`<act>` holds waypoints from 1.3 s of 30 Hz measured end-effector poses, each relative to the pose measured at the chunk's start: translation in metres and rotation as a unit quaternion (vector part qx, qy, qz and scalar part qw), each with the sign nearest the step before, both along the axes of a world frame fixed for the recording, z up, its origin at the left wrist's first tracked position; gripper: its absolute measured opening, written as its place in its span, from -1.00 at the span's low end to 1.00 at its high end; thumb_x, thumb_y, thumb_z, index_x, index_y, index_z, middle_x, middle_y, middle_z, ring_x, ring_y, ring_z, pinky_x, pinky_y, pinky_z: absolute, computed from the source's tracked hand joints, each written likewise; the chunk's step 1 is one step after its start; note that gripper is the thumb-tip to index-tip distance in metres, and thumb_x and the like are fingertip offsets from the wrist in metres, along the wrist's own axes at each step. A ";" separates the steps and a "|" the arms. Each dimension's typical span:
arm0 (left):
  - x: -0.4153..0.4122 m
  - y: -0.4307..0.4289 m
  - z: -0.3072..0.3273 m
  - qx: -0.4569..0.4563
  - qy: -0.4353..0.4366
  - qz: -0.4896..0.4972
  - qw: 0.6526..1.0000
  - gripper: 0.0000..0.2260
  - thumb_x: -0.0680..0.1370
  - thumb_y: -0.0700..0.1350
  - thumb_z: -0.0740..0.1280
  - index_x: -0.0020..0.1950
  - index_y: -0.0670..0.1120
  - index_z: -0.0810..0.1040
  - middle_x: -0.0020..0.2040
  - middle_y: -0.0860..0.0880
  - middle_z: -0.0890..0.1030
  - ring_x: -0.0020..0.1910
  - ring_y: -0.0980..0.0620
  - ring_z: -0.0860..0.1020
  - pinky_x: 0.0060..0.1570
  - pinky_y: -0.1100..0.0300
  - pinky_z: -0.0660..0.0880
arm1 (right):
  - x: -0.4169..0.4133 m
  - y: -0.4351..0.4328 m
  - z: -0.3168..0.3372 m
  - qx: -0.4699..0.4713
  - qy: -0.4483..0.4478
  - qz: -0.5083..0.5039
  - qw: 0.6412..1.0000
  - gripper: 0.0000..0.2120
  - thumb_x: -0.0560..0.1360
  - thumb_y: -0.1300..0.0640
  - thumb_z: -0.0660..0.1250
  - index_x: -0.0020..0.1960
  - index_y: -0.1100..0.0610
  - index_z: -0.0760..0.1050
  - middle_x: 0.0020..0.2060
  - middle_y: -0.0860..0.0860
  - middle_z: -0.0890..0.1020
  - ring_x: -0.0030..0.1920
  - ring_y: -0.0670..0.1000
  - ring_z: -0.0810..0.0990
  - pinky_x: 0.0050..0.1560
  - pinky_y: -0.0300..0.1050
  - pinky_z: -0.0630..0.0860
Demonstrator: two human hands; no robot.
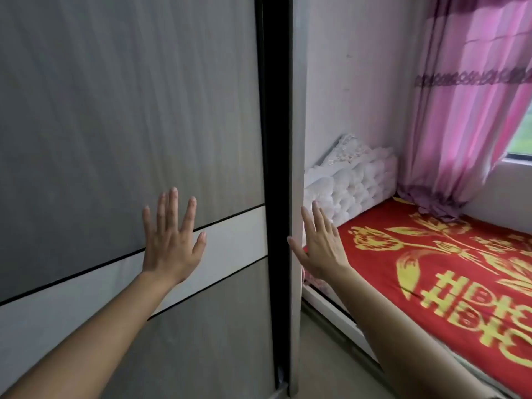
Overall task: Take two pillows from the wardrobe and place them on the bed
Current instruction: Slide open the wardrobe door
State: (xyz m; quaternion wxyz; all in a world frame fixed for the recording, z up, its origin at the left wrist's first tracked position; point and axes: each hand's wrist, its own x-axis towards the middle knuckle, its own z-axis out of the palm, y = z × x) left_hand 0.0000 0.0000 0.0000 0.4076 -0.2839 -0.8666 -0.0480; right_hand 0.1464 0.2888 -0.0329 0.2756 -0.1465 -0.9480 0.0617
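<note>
The grey wardrobe door (115,110) with a white band across it fills the left half of the head view and is closed. My left hand (172,243) lies flat on the door over the white band, fingers spread. My right hand (321,246) is open beside the wardrobe's right side panel (296,168), its thumb at the panel's edge. The bed (446,269) with a red and gold cover lies to the right. No pillows are visible.
A white tufted headboard (354,185) stands against the pale wall. Pink curtains (466,110) hang over a window at the far right. A narrow strip of floor (331,355) runs between wardrobe and bed.
</note>
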 end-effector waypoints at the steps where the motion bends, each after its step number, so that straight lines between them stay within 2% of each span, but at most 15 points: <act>1: -0.010 0.009 0.002 0.007 0.015 0.003 1.000 -0.34 0.53 0.17 0.07 0.58 -0.08 0.08 0.59 -0.24 -0.08 0.56 -0.23 -0.08 0.45 -0.33 -0.11 | -0.018 0.009 0.004 -0.026 0.014 0.021 0.999 -0.25 0.61 -0.29 0.03 0.62 0.06 -0.16 0.61 0.10 -0.14 0.61 0.12 -0.09 0.57 0.13 0.02; 3: -0.028 0.015 0.004 0.021 0.032 0.023 0.999 -0.34 0.54 0.18 0.08 0.59 -0.04 0.04 0.60 -0.21 -0.11 0.57 -0.22 -0.09 0.45 -0.32 -0.17 | -0.046 0.018 0.012 -0.069 0.049 0.052 0.995 -0.30 0.62 -0.21 0.10 0.62 0.07 -0.08 0.62 0.09 -0.04 0.60 0.11 0.01 0.54 0.11 0.12; 5: -0.048 0.014 -0.007 0.016 0.026 0.083 0.996 -0.32 0.53 0.23 0.06 0.59 -0.01 0.01 0.60 -0.20 -0.14 0.57 -0.21 -0.12 0.42 -0.33 -0.23 | -0.079 0.022 0.014 -0.116 0.090 0.094 0.985 -0.35 0.63 -0.13 0.16 0.60 0.09 0.02 0.60 0.07 0.09 0.58 0.07 0.11 0.50 0.05 0.21; 7: -0.066 0.005 -0.022 -0.011 0.020 0.127 0.992 -0.28 0.51 0.29 0.05 0.59 -0.01 0.00 0.60 -0.20 -0.14 0.57 -0.21 -0.14 0.41 -0.35 -0.28 | -0.107 0.018 0.006 -0.183 0.117 0.121 0.969 -0.38 0.63 -0.09 0.18 0.59 0.07 0.04 0.58 0.03 0.15 0.56 0.03 0.15 0.48 -0.02 0.23; 9: -0.081 -0.005 -0.037 -0.047 0.035 0.143 0.988 -0.23 0.48 0.34 0.05 0.59 -0.01 0.00 0.60 -0.19 -0.14 0.57 -0.21 -0.17 0.40 -0.33 -0.36 | -0.133 0.010 -0.007 -0.253 0.114 0.137 0.951 -0.35 0.63 -0.10 0.18 0.60 0.06 0.00 0.58 0.01 0.15 0.56 0.01 0.16 0.48 -0.03 0.21; 12: -0.092 -0.007 -0.044 -0.041 0.041 0.148 0.987 -0.17 0.44 0.37 0.08 0.59 0.00 -0.03 0.60 -0.17 -0.17 0.56 -0.22 -0.19 0.37 -0.30 -0.45 | -0.164 0.001 -0.026 -0.337 0.079 0.128 0.930 -0.29 0.63 -0.14 0.15 0.62 0.07 -0.11 0.60 0.03 0.09 0.58 0.02 0.07 0.53 -0.04 0.09; 14: -0.094 -0.008 -0.046 -0.036 0.049 0.146 0.987 -0.17 0.43 0.38 0.10 0.59 0.00 -0.02 0.60 -0.17 -0.16 0.56 -0.23 -0.18 0.37 -0.31 -0.44 | -0.181 -0.001 -0.035 -0.393 0.062 0.112 0.911 -0.26 0.63 -0.16 0.14 0.62 0.10 -0.14 0.61 0.06 0.06 0.59 0.02 0.02 0.52 -0.07 0.01; 18: -0.097 -0.013 -0.048 -0.044 0.071 0.138 0.987 -0.16 0.44 0.38 0.14 0.59 0.01 -0.04 0.60 -0.16 -0.17 0.56 -0.23 -0.16 0.38 -0.33 -0.41 | -0.206 -0.007 -0.040 -0.494 0.103 0.074 0.860 -0.27 0.61 -0.25 0.13 0.61 0.08 -0.05 0.60 0.06 0.12 0.58 0.05 0.11 0.49 -0.08 0.07; 23: -0.095 -0.011 -0.048 -0.051 0.070 0.143 0.986 -0.14 0.45 0.38 0.18 0.59 0.03 -0.08 0.59 -0.14 -0.24 0.56 -0.21 -0.20 0.37 -0.35 -0.39 | -0.214 -0.008 -0.047 -0.530 0.152 0.044 0.833 -0.34 0.60 -0.22 0.16 0.58 0.05 0.10 0.53 0.09 0.25 0.52 0.11 0.24 0.43 0.00 0.18; 27: -0.091 -0.014 -0.047 -0.050 0.061 0.152 0.985 -0.15 0.46 0.39 0.16 0.59 0.03 -0.09 0.58 -0.14 -0.25 0.56 -0.21 -0.21 0.38 -0.35 -0.38 | -0.209 -0.006 -0.050 -0.543 0.137 0.065 0.826 -0.35 0.61 -0.18 0.18 0.59 0.04 0.07 0.54 0.05 0.23 0.53 0.08 0.23 0.37 -0.12 0.14; 32: -0.082 -0.033 -0.047 -0.045 0.036 0.171 0.984 -0.15 0.46 0.38 0.14 0.59 0.01 -0.11 0.58 -0.16 -0.24 0.56 -0.23 -0.21 0.38 -0.36 -0.39 | -0.196 -0.025 -0.046 -0.552 0.100 0.108 0.821 -0.30 0.59 -0.20 0.21 0.60 -0.03 -0.01 0.58 0.00 0.18 0.55 0.06 0.19 0.51 0.02 0.16; 35: -0.075 -0.059 -0.048 -0.051 0.016 0.181 0.982 -0.16 0.46 0.37 0.13 0.59 0.01 -0.11 0.59 -0.17 -0.22 0.56 -0.24 -0.19 0.38 -0.40 -0.32 | -0.190 -0.048 -0.043 -0.557 0.080 0.121 0.818 -0.31 0.59 -0.17 0.23 0.60 -0.07 -0.03 0.58 0.00 0.18 0.55 0.08 0.21 0.53 0.11 0.20; 39: -0.062 -0.101 -0.054 -0.062 -0.017 0.192 0.979 -0.16 0.46 0.34 0.14 0.59 0.01 -0.11 0.59 -0.18 -0.20 0.56 -0.24 -0.18 0.39 -0.44 -0.20 | -0.184 -0.084 -0.044 -0.548 0.062 0.138 0.823 -0.31 0.61 -0.12 0.24 0.60 -0.08 -0.05 0.58 0.00 0.18 0.55 0.08 0.20 0.53 0.15 0.20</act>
